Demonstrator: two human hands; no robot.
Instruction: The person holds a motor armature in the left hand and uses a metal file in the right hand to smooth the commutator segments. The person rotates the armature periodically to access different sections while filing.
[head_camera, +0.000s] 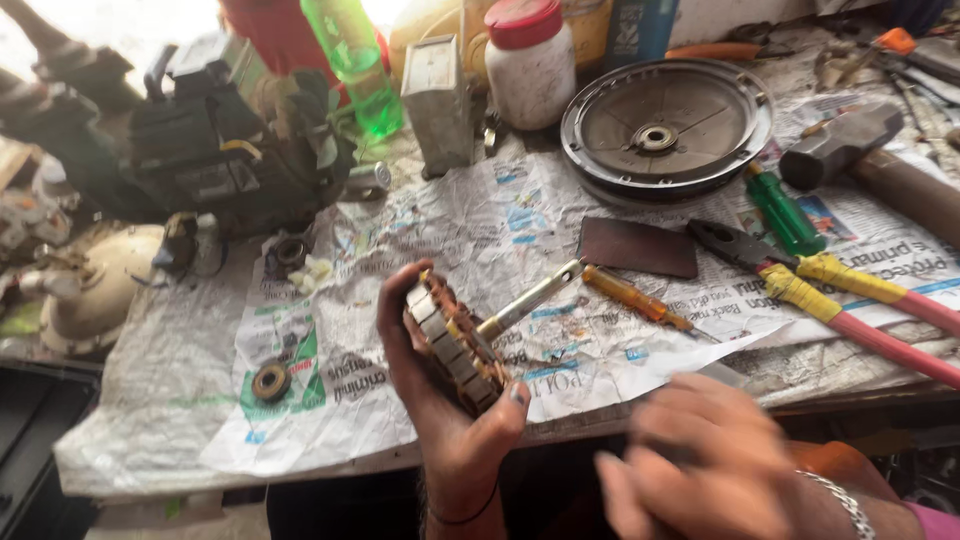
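Stator (455, 345), a wound core with copper coils and pale laminations: lower centre of the frame, clasped in the left hand (440, 400), thumb at its lower right and fingers curled round its upper left. Long axis runs from upper left to lower right, tilted across the palm. Right hand (700, 455): lower right, blurred, empty as far as can be told, fingers loosely spread, lying right of and below the stator, apart from it. Left hand is the nearer, being in contact. Screwdriver (590, 290) with amber handle: on the newspaper (330, 400) just beyond the stator, its metal end pointing at it. Pliers (800, 285) with red grips: mid right. Round cover (665, 125): upper right.
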